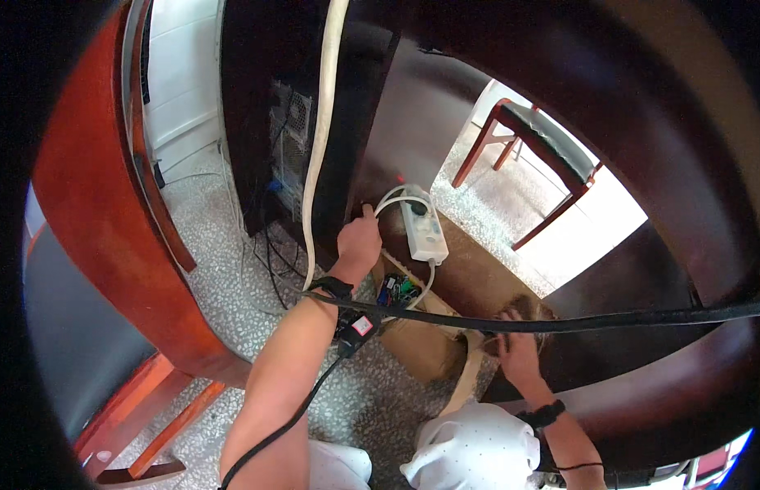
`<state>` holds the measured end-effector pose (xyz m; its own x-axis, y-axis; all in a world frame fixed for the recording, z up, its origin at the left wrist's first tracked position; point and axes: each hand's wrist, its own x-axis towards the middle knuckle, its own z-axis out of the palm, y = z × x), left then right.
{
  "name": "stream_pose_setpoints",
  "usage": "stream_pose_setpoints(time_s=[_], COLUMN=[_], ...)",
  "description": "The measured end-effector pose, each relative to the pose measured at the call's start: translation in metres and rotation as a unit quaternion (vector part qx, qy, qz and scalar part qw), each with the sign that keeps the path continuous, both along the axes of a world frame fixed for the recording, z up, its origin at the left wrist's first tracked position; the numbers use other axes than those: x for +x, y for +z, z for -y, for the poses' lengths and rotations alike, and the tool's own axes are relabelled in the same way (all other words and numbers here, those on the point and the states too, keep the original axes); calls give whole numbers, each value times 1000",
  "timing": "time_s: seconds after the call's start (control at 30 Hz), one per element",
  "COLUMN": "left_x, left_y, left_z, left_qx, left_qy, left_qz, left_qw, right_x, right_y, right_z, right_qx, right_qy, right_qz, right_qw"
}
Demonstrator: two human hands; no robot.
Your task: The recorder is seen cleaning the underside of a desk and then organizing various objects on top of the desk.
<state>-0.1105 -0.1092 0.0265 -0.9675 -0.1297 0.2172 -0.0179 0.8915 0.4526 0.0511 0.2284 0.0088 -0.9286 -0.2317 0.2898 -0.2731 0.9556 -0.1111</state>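
Note:
My left hand [360,240] reaches forward at the centre, its fingers beside a looped white cable [395,195] near a white power strip [424,229]; whether it grips the cable is not clear. The strip lies on a brown wooden ledge, with a dark plug in it. My right hand [516,349] is lower right, blurred, its fingers at a dark brushy thing [530,312] that I cannot make out. Between the hands, an open cardboard box [417,349] and a bundle of small coloured items [399,290] sit below the strip.
A black cable [576,323] crosses in front of my right hand, and a thick pale cable [322,122] hangs at centre. A computer case [291,147] stands behind it, above loose cords. A red wooden chair [110,153] is at left; another chair [545,141] stands beyond the desk opening.

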Motion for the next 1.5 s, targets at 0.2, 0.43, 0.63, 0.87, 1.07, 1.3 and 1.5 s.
stream_pose_setpoints(time_s=[0.2,0.43,0.63,0.87,1.07,1.3,1.5], left_x=[7,22,19,14,-1,2,12], left_y=[1,38,5,-11,-30,-34,-15], left_z=[-12,-76,-104,-108,-121,-112,-106], left_qx=[-33,45,60,-13,34,81,20], left_qy=[-26,-121,-29,-6,29,27,-95], left_qz=[-112,-103,-43,-74,-106,-78,14], left_qw=[993,986,997,997,993,993,995], right_x=[-26,-146,-142,-85,-122,-194,-188], right_y=[-22,-11,-13,5,-20,-11,-9], right_z=[-45,20,74,-45,-23,93,63], right_qx=[276,-23,54,10,65,28,-52], right_qy=[-69,11,68,-165,-90,-2,34], right_qz=[9,43,-34,87,130,119,86], right_qw=[959,999,996,982,985,993,994])
